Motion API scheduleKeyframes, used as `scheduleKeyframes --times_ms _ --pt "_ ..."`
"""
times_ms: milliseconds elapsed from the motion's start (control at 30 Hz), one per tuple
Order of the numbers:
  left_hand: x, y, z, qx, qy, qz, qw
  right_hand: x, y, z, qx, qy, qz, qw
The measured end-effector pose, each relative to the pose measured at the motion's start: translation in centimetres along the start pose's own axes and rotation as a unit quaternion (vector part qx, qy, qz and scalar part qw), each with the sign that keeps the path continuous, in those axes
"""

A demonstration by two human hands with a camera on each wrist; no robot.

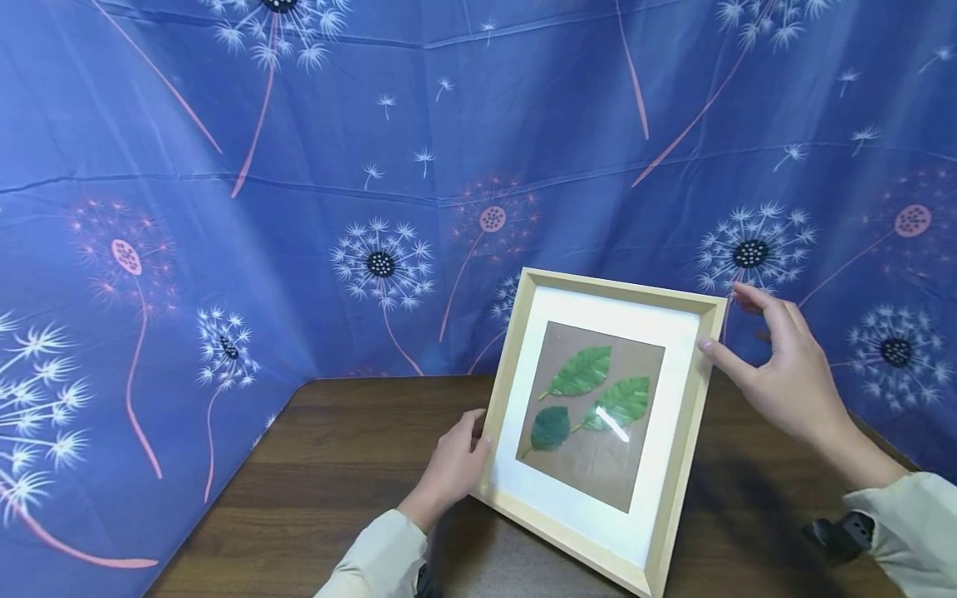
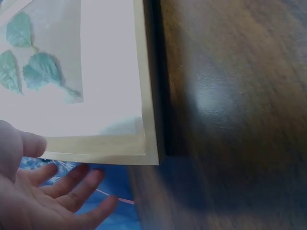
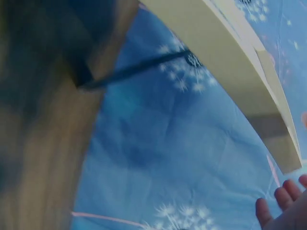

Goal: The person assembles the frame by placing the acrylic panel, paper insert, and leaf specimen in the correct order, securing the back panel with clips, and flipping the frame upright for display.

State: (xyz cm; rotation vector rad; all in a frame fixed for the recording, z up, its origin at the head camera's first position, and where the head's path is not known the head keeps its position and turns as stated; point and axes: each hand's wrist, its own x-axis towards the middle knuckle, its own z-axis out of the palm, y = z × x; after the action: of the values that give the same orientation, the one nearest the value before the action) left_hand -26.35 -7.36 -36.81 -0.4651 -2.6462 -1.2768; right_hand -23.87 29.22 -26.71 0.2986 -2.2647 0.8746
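Observation:
A light wood picture frame (image 1: pixel 598 282) with a white mat and several green leaves (image 1: pixel 576 370) behind glass stands upright, leaning back. My left hand (image 1: pixel 452 465) is at its left side. In the left wrist view the thumb overlaps the rim, while the fingers (image 2: pixel 79 189) spread loosely just past the edge. At the upper right corner is my right hand (image 1: pixel 792 365), its thumb tip at the rim and its other fingers raised beyond the side. The right wrist view catches only its fingertips (image 3: pixel 283 199) near the frame's corner.
The dark wood table (image 1: pixel 299 465) runs back to a blue dandelion-print cloth (image 1: pixel 299 216). Behind the frame a thin dark bar (image 3: pixel 139 68) slants down toward the tabletop. A black wrist device (image 1: pixel 841 536) sits at my right sleeve (image 1: pixel 908 515).

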Motion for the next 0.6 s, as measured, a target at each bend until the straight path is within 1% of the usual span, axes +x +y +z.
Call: scheduleKeyframes --times_ms 67,133,233,400,600 --pt "0.4 -0.2 0.1 -0.010 0.021 0.004 0.9997 -1.0 -0.1 0.3 0.000 -0.005 0.024 0.9997" --pt "0.7 -0.2 0.2 -0.020 0.035 0.003 0.9992 -1.9 -0.1 0.7 0.005 -0.020 0.046 0.9987" --pt "1.3 -0.4 0.3 -0.036 0.042 0.002 0.9984 -3.3 0.1 1.2 0.022 -0.048 0.070 0.9962" --pt "1.8 -0.4 0.8 -0.057 0.037 -0.007 0.9977 -5.0 1.0 2.2 0.038 -0.072 0.066 0.9945" --pt "1.9 -0.5 1.3 -0.070 0.037 -0.022 0.9966 -6.0 1.7 2.5 0.047 -0.123 0.070 0.9889"
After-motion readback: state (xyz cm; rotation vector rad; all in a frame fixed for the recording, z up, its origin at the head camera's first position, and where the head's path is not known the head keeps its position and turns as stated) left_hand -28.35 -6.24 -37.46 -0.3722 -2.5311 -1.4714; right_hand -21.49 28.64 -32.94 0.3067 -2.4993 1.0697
